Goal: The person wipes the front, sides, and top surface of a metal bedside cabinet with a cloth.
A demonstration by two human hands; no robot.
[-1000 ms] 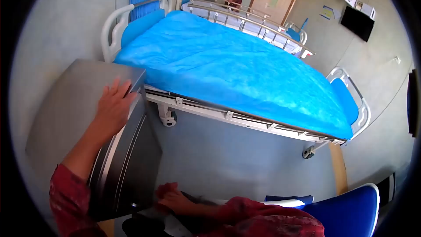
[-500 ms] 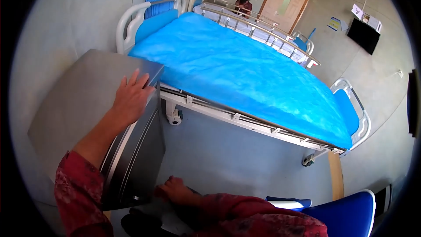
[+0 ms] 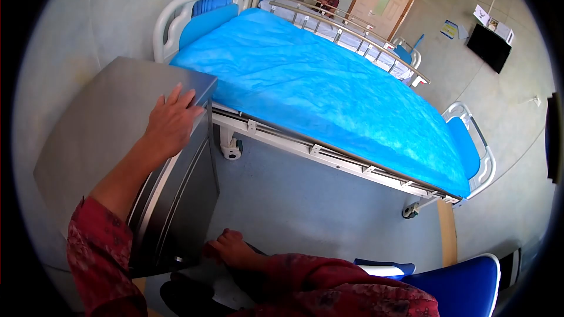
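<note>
My left hand (image 3: pixel 171 118) lies on the front edge of a grey metal bedside cabinet (image 3: pixel 111 111), fingers spread and resting on its top. Nothing is held in it. Low in the view, my right hand (image 3: pixel 233 249) is near my lap, beside the cabinet's lower front. Its fingers are curled, and what they hold, if anything, is hidden. Beyond the cabinet stands a hospital bed covered by a bright blue sheet (image 3: pixel 305 88). Both my arms wear red patterned sleeves.
A blue chair (image 3: pixel 458 287) is at the lower right. The bed has a caster (image 3: pixel 232 149) near the cabinet and a footboard (image 3: pixel 467 147). Behind it are a second bed (image 3: pixel 352 41) with rails and another person (image 3: pixel 327 1). A screen (image 3: pixel 489 48) hangs on the wall.
The view has shifted slightly, so the bed and cabinet appear a little higher. My left hand stays on the cabinet top and my right hand stays low and curled.
</note>
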